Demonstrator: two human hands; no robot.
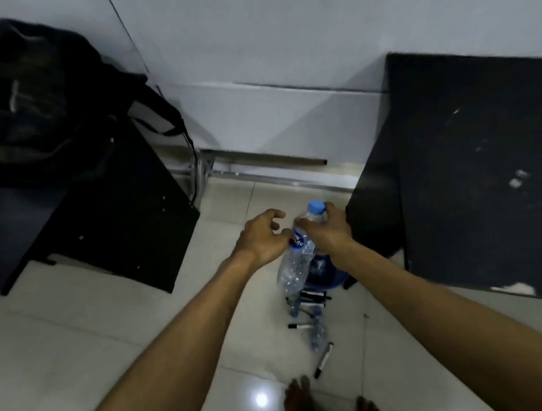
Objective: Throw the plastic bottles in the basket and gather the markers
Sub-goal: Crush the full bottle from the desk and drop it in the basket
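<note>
A clear plastic bottle with a blue cap and blue label hangs tilted in the air, cap up. My right hand grips it near the neck. My left hand sits just left of the bottle with curled fingers, a fingertip touching the label. Right under the bottle stands a blue basket, mostly hidden by the bottle and my right wrist. On the floor in front of it lie several black-and-white markers and two small crushed bottles.
A black table with a black backpack on it stands at the left. Another black table stands at the right, close to the basket. White tiled floor lies between them, a white wall behind. My bare feet are at the bottom.
</note>
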